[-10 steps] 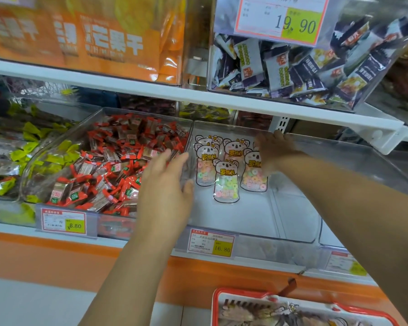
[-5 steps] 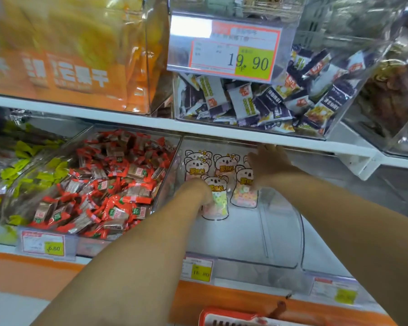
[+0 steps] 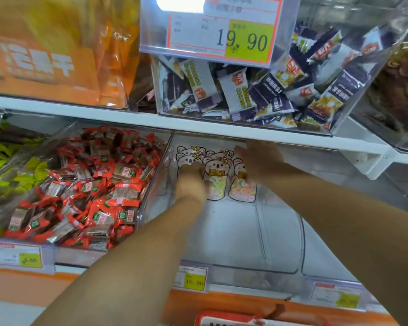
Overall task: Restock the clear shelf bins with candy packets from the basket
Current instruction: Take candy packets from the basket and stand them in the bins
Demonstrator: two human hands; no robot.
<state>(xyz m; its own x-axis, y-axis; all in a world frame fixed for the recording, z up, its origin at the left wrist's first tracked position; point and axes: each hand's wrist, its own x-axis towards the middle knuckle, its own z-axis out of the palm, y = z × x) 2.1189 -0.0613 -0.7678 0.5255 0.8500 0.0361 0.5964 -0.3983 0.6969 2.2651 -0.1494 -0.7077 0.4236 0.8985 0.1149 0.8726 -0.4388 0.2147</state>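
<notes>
Head view: koala-printed clear candy packets (image 3: 218,177) sit in a row at the back of the clear plastic shelf bin (image 3: 280,231), just under the white upper shelf edge (image 3: 127,118). The right hand (image 3: 259,161) lies flat with its fingers spread on the rightmost packets. The left hand (image 3: 191,184), beside the bin's left wall, covers the leftmost; its grip is too blurred to tell. The bin floor shows between the packets and the front lip.

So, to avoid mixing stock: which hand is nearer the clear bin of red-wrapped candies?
Left. The left hand is just right of the red-wrapped candies, over clear koala packets; the right hand is farther right.
</notes>
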